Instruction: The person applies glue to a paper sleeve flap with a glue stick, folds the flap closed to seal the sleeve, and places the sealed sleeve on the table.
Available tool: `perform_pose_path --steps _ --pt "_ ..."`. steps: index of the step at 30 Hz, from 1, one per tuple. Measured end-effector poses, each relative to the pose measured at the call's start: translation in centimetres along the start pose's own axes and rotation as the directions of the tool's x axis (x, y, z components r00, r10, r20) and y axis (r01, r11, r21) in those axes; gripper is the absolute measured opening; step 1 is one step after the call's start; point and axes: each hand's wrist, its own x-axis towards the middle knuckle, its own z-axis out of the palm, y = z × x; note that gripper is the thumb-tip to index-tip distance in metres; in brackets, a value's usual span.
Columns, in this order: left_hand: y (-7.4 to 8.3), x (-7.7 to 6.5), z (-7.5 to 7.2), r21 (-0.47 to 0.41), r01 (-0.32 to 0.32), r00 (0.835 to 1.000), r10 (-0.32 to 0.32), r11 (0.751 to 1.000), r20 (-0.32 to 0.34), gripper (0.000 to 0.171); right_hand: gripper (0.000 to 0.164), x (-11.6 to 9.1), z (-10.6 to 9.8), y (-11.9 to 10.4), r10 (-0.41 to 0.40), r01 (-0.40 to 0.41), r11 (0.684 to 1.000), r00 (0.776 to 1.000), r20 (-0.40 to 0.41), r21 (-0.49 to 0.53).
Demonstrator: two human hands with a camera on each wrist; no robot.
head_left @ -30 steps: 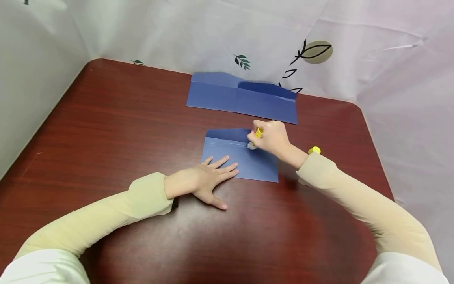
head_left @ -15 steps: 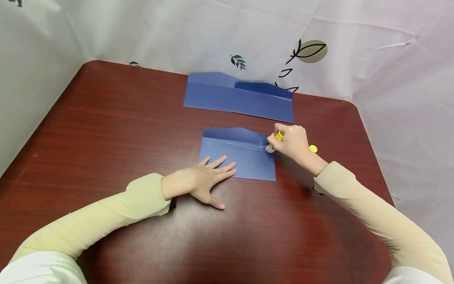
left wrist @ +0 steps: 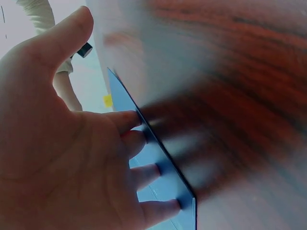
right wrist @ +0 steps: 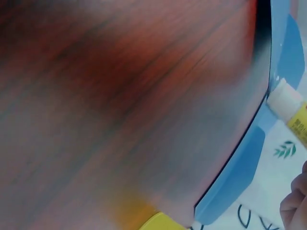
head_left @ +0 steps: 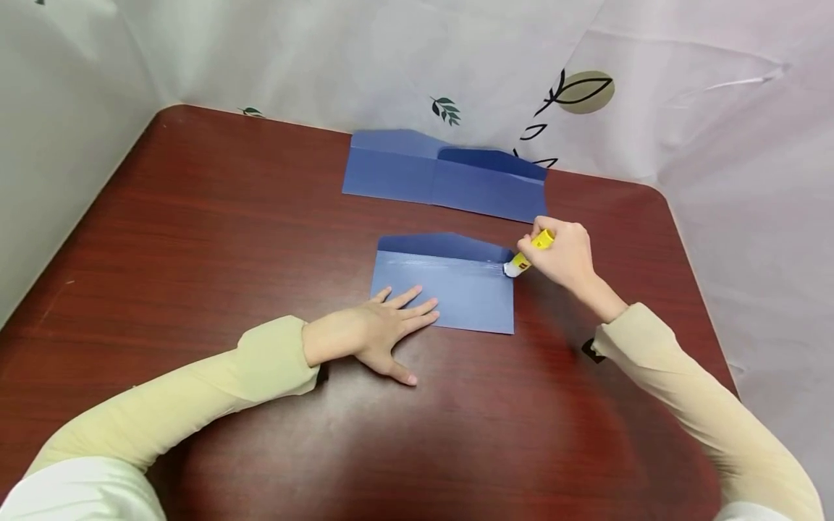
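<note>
A blue envelope (head_left: 469, 297) lies on the table with its flap unfolded toward the back, and a shiny glue streak runs below the fold. My left hand (head_left: 378, 329) rests on its lower left part with fingers spread. In the left wrist view the fingertips (left wrist: 168, 208) reach over the envelope's near edge. My right hand (head_left: 567, 253) grips a yellow glue stick (head_left: 536, 250), tilted, its white end at the envelope's right edge near the fold. The right wrist view also shows the glue stick (right wrist: 300, 124) at that edge.
Two more blue envelopes, a left one (head_left: 391, 174) and a right one (head_left: 489, 189), lie at the table's back edge with flaps unfolded. A yellow cap (right wrist: 163, 223) sits on the table near the right hand. White patterned cloth (head_left: 293, 58) surrounds the table.
My right hand has moved the glue stick rightward along the fold to the envelope's right edge, lengthening the shiny streak. My left hand has stayed in place.
</note>
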Motion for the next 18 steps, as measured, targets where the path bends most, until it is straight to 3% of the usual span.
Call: perform_pose_path --steps 4,7,9,12,14,16,18 --pt "0.0 0.1 -0.1 0.002 0.003 1.000 -0.003 1.000 0.007 0.101 0.024 -0.1 -0.2 0.3 0.042 -0.035 0.991 0.998 -0.055 0.127" --pt "-0.1 0.1 -0.1 0.005 0.005 1.000 -0.005 1.000 0.008 0.101 0.023 -0.1 0.1 -0.2 0.099 -0.089 0.964 0.995 -0.026 0.251" --pt "-0.1 0.1 -0.1 0.003 0.004 1.000 -0.004 1.000 0.008 0.101 0.023 0.0 0.5 -0.6 0.152 -0.155 0.920 0.988 0.038 0.359" --pt "-0.1 0.1 -0.1 0.002 0.000 1.000 0.000 1.000 0.008 0.100 0.022 0.2 1.0 -1.5 0.228 -0.274 0.805 0.962 0.152 0.526" --pt "-0.1 0.1 -0.1 -0.001 -0.005 1.000 0.005 1.000 0.008 0.100 0.019 0.3 1.5 -1.9 0.231 -0.299 0.762 0.954 0.189 0.575" --pt "-0.1 0.2 -0.1 -0.002 -0.004 1.000 0.004 1.000 0.008 0.100 0.017 0.3 1.9 -2.4 0.202 -0.271 0.787 0.962 0.184 0.554" --pt "-0.1 0.2 -0.1 -0.003 0.000 1.000 0.000 1.000 0.009 0.100 0.017 0.3 2.3 -2.8 0.131 -0.181 0.864 0.982 0.138 0.470"
